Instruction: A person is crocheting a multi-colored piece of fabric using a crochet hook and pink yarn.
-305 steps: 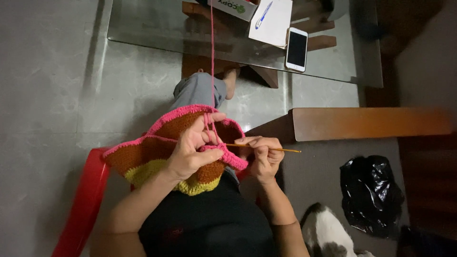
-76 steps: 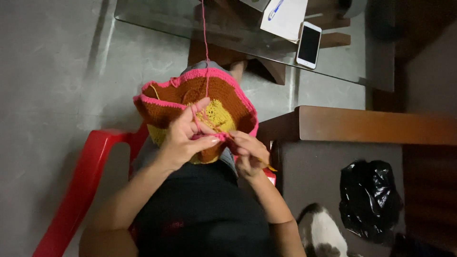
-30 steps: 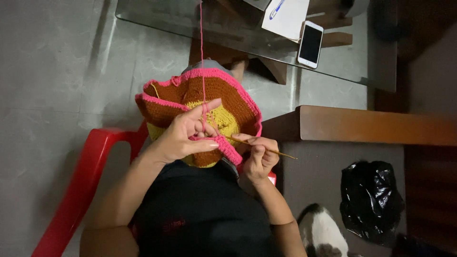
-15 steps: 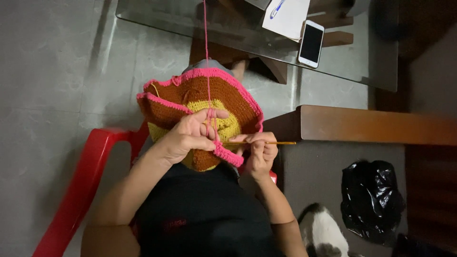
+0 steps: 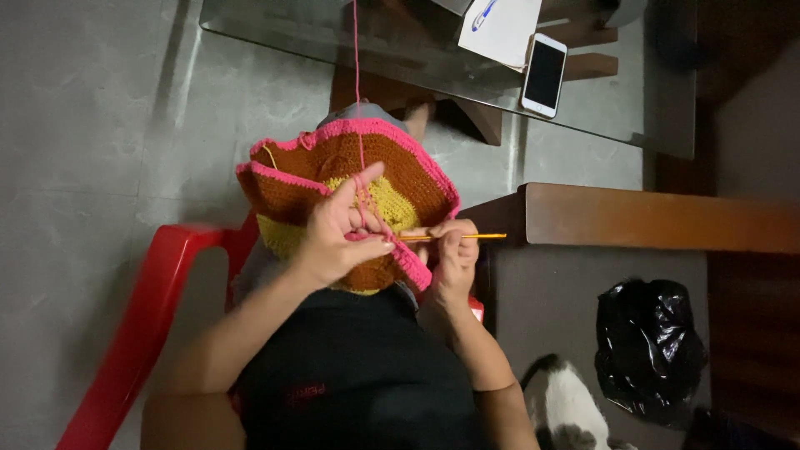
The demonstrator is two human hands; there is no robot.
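The crochet piece [image 5: 333, 179], a ruffled round of brown and yellow with a pink rim, lies in the person's lap at the middle of the view. The left hand [image 5: 337, 233] rests on its near side with the fingers [image 5: 367, 247] bent loosely around the pink rim, forefinger raised and the pink yarn [image 5: 357, 75] running over it. That yarn goes straight up to the far side, toward the glass counter [image 5: 275, 25]. The right hand [image 5: 454, 254] is just right of the piece, its fingers closed on a thin yellow hook [image 5: 454, 237] that lies level, handle pointing right, tip at the rim just beside the left fingertips. The two hands are close together, the rim caught between them.

The person sits on a red chair [image 5: 142, 308], whose arm runs down the left. On the far counter lie a white phone [image 5: 544, 75] and, just left of it, a sheet of paper [image 5: 504, 29] with a blue pen [image 5: 484, 13] on it. A wooden bench [image 5: 650, 218] stretches to the right. On the floor near right are a black bag [image 5: 646, 350] and a black-and-white cat [image 5: 567, 404].
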